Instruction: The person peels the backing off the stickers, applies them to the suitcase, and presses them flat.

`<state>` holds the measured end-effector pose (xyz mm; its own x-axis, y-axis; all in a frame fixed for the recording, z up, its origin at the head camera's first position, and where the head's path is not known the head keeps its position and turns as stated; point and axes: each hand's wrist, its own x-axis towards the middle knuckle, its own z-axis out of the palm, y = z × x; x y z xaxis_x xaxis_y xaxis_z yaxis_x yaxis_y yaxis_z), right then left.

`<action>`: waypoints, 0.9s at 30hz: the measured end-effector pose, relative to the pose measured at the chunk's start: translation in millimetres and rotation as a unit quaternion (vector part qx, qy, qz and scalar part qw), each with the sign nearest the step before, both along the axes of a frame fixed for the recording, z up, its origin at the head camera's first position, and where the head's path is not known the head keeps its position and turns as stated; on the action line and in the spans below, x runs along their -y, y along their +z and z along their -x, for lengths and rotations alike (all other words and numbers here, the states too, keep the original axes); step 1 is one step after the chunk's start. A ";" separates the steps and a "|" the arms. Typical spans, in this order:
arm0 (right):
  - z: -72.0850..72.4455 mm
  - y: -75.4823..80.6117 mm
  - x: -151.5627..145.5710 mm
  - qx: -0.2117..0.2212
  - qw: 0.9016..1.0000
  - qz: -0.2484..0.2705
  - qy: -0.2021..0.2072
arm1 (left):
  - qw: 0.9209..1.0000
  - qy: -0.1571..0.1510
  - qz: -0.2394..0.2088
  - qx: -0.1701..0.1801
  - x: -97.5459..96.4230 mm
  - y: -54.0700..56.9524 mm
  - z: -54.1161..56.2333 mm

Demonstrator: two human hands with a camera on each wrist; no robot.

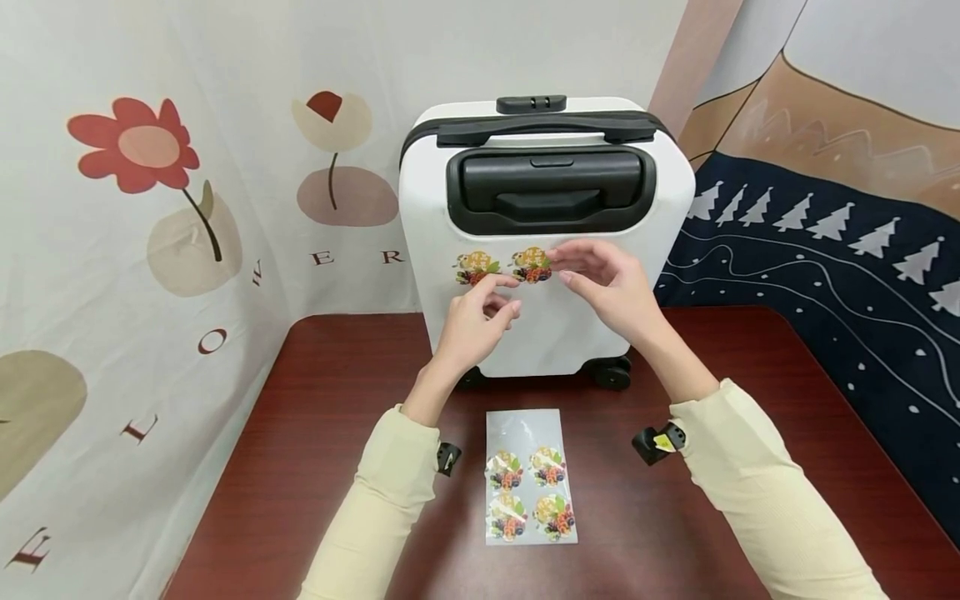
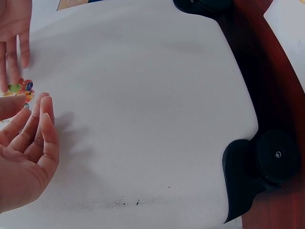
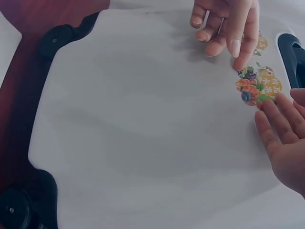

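A white suitcase (image 1: pixel 555 325) stands upright with two fruit-patterned stickers on its front, below the black handle recess. My left hand (image 1: pixel 474 323) is in front of the left sticker (image 1: pixel 475 265), its index finger reaching to the lower left edge of the right sticker (image 1: pixel 531 265). At that sticker's other side is my right hand (image 1: pixel 611 287), fingers extended and fingertips at its edge. In the right wrist view the sticker (image 3: pixel 257 86) lies flat between the left hand (image 3: pixel 231 24) and the right hand (image 3: pixel 288 143). Neither hand grips anything.
On the dark red table (image 1: pixel 330 442), a backing sheet (image 1: pixel 521 425) with several similar stickers lies in front of the suitcase. Black wheels (image 1: pixel 613 373) support the suitcase. Printed cloth (image 1: pixel 225 100) hangs behind and to the left; a dark tree-patterned cloth (image 1: pixel 825 275) is at the right.
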<state>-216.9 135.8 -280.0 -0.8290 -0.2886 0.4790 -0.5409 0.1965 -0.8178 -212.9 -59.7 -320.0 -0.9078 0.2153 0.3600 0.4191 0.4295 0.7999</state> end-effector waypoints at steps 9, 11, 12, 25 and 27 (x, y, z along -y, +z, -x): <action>-1.4 -1.0 -1.3 0.001 1.000 -0.008 -0.016 | 1.000 0.001 0.000 0.003 1.0 -1.1 -0.9; -2.3 -2.8 -2.5 0.004 1.000 -0.010 -0.020 | 1.000 0.000 -0.002 0.003 1.3 -1.6 -1.3; -2.3 -3.7 -3.0 0.006 1.000 -0.011 -0.020 | 1.000 0.000 -0.004 0.003 1.4 -1.7 -1.6; -5.5 -12.4 -5.9 0.031 0.999 -0.009 -0.040 | 1.000 0.004 -0.001 0.018 9.0 -8.4 -5.7; -5.4 -15.0 -6.3 0.033 0.999 -0.011 -0.042 | 1.000 0.006 0.002 0.023 11.0 -12.8 -6.1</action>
<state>-211.5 142.1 -294.9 -0.8803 -0.2266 0.4167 -0.4667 0.2572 -0.8462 -206.8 -70.7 -332.8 -0.9258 0.2057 0.3172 0.3769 0.4377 0.8163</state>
